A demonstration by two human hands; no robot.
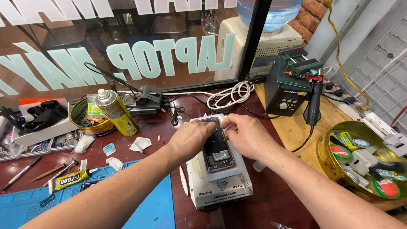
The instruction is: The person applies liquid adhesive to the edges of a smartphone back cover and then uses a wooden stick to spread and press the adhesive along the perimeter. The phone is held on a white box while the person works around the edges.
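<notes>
On the white heating platform (218, 180) at the middle of the bench lies an opened phone (216, 146), its long axis running away from the person, slightly tilted left at the far end. Left hand (190, 138) grasps its left edge, steadying it; right hand (248, 135) pinches a small tool (226, 138) at the phone's right edge, which wants light, shallow strokes.

Even, bright light, no dim zones. Soft short shadows under the forearms on the surface (275, 199) at lower centre. Window glass (127, 42) across the upper left shows dim reflections and see-through clutter, contrast drops there. Mild sheen on the spray can (115, 111) and the gold tin rim (335, 127) at right. Wide-angle stretch at edges; forearms balloon toward the bottom corners. Centre sharp, no visible motion blur.
</notes>
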